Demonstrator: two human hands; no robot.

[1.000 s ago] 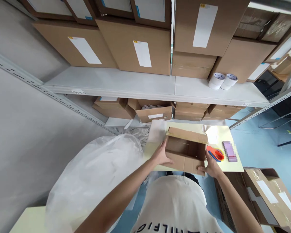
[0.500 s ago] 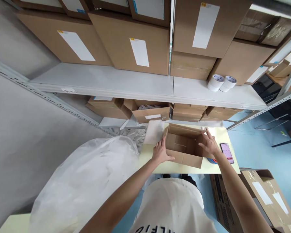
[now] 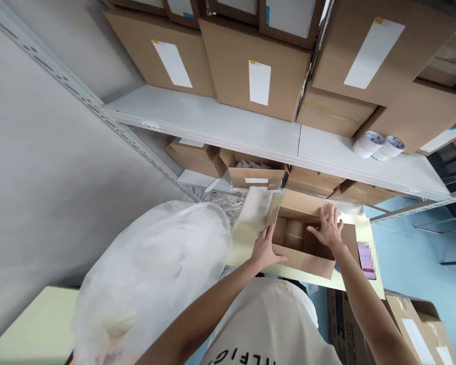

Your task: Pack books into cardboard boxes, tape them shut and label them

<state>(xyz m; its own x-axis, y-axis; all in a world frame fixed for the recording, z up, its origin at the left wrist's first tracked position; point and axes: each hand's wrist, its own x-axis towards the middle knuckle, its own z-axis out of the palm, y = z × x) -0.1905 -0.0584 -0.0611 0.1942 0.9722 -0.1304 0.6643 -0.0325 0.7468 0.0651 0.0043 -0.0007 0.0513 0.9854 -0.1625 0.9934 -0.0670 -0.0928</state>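
Observation:
An open brown cardboard box [image 3: 307,261] stands on a small pale yellow table [image 3: 243,242] in front of me, flaps up. My left hand [image 3: 265,248] lies flat against the box's left outer wall, fingers stretched. My right hand [image 3: 330,228] rests open on the box's right flap, fingers spread, pressing it outward. The inside of the box looks empty apart from tape along the bottom seam.
A phone [image 3: 366,259] lies on the table right of the box. A white sheet [image 3: 255,207] sits at the table's back left. A big clear plastic bag [image 3: 152,274] bulges at my left. Shelves of cartons [image 3: 251,76] and tape rolls [image 3: 380,144] stand behind. Open cartons [image 3: 421,329] sit at lower right.
The box was tipped toward me, then set upright on the table. My right hand moved from its front right corner up to the right flap. The tape dispenser is now hidden.

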